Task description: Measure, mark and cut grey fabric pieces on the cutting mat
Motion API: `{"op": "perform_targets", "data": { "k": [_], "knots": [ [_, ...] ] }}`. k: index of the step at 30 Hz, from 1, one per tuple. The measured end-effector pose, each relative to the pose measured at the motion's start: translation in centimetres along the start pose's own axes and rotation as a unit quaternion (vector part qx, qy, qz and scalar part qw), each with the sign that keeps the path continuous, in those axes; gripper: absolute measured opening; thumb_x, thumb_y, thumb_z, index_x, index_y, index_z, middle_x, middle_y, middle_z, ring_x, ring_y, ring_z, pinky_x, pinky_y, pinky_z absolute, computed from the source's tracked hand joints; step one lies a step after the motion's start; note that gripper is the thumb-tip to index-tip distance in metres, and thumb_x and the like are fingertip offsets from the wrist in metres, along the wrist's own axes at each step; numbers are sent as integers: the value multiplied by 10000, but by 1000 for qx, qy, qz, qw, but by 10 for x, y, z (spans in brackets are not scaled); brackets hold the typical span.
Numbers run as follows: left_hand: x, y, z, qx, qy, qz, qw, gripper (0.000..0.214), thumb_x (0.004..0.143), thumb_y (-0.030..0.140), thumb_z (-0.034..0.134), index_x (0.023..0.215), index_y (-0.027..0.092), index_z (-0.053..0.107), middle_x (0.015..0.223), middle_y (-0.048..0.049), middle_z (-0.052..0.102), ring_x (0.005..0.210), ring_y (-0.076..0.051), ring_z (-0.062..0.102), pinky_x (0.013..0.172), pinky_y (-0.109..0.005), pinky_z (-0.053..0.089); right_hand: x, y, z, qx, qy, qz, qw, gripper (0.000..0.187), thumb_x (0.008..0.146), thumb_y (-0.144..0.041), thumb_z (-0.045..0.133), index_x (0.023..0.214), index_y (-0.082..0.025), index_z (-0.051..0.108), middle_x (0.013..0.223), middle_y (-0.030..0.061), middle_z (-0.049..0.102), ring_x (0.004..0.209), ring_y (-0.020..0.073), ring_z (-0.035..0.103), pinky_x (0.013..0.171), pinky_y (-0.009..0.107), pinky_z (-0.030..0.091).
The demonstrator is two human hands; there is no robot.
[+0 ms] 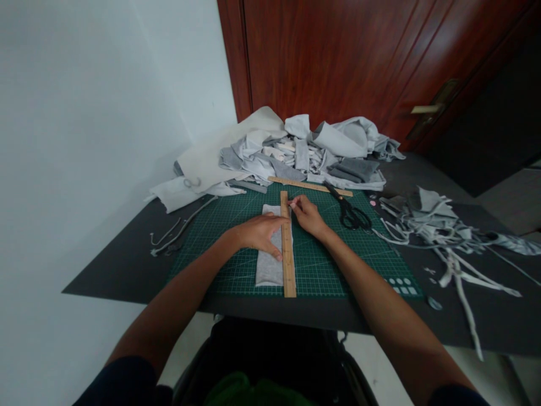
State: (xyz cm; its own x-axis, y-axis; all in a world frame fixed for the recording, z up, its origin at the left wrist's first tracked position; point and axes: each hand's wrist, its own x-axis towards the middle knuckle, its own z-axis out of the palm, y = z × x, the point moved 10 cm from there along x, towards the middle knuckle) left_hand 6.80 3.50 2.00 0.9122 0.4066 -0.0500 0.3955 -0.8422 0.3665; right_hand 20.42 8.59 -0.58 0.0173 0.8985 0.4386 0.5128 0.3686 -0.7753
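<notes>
Marking step: left hand (pixel 258 233) flat, pinning ruler (pixel 288 268) on fabric (pixel 267 270), right hand (pixel 308 217) pinching small marker (pixel 292 202) at 12 o'clock, ruler mustn't slip

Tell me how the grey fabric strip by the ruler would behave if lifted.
Probably floppy: the grey fabric strip lies thin and flat, and similar scraps behind are crumpled. Likely light; it may bunch if pushed, as the left hand pins it.

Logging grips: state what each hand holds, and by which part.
Left hand presses flat on the wooden ruler, gripping nothing. Right hand seems to pinch something tiny, unidentifiable.
</notes>
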Motion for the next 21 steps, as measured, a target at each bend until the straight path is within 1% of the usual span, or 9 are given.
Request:
{"op": "perform_targets", "data": {
  "k": [4, 7, 8, 10, 12, 14, 16, 19, 21],
  "knots": [
    [-2, -6, 0, -5, 7, -26, 1000, 1029, 581, 637, 913, 1403, 178, 497, 1213, -113, 647, 1117, -338, 611, 926, -369, 466, -1, 0, -2, 35, 22, 1, 999, 81, 991, -342, 511, 951, -271, 512, 1033, 65, 759, 1027, 259, 726, 944, 439, 540],
    [-2, -10, 3, -11, 1, -35, 999, 991, 565, 664, 904, 1341, 198, 500, 1174, -98, 633, 1093, -332, 612, 904, -364, 470, -2, -6, -7, 69, 51, -7, 996, 106, 1008, -371, 484, 963, -276, 493, 1063, 71, 746, 1034, 251, 717, 937, 424, 545],
    [-2, -11, 3, -12, -1, -37, 999, 973, 548, 665, 913, 1304, 204, 510, 1165, -93, 628, 1089, -331, 612, 904, -363, 469, -2, -11, -7, 69, 45, -19, 996, 115, 1014, -378, 480, 960, -277, 491, 1069, 70, 743, 1037, 249, 713, 940, 420, 542],
    [-2, -11, 3, -15, -2, -45, 999, 919, 525, 650, 931, 1225, 213, 528, 1152, -86, 622, 1087, -335, 609, 910, -369, 467, -4, -27, -2, 39, 9, -57, 998, 123, 1027, -372, 474, 952, -278, 499, 1036, 60, 738, 1019, 247, 705, 963, 423, 517],
    [-3, -11, 2, -17, 2, -53, 998, 855, 520, 621, 944, 1156, 218, 537, 1137, -82, 620, 1089, -339, 606, 916, -378, 465, -8, -43, 6, -23, -30, -97, 995, 116, 1039, -325, 455, 958, -273, 518, 996, 47, 733, 987, 246, 700, 1010, 447, 466],
    [-3, -9, 0, -18, 6, -56, 998, 803, 528, 596, 947, 1110, 220, 541, 1130, -81, 621, 1096, -342, 602, 924, -384, 461, -12, -53, 12, -81, -55, -123, 988, 126, 1046, -264, 424, 977, -265, 529, 997, 43, 735, 972, 244, 699, 1044, 467, 415],
    [-3, -8, 0, -19, 7, -55, 998, 787, 531, 587, 948, 1095, 217, 542, 1128, -83, 622, 1098, -343, 601, 929, -386, 459, -13, -55, 11, -111, -50, -122, 985, 139, 1046, -227, 402, 989, -258, 526, 1024, 55, 741, 988, 251, 702, 1050, 479, 392],
    [-4, -8, 0, -23, 5, -50, 998, 798, 531, 593, 947, 1104, 216, 540, 1126, -83, 624, 1093, -340, 604, 926, -384, 463, -11, -50, 4, -107, -21, -99, 989, 124, 1049, -235, 406, 1007, -255, 520, 1076, 82, 751, 1072, 272, 699, 1039, 477, 402],
    [-4, -10, 1, -25, 10, -50, 998, 812, 526, 603, 946, 1111, 218, 534, 1128, -84, 624, 1087, -340, 610, 918, -388, 470, -13, -51, 8, -94, -43, -113, 988, 114, 1057, -258, 414, 1029, -257, 525, 1169, 100, 746, 1184, 277, 668, 1058, 474, 399]
  ]
}}
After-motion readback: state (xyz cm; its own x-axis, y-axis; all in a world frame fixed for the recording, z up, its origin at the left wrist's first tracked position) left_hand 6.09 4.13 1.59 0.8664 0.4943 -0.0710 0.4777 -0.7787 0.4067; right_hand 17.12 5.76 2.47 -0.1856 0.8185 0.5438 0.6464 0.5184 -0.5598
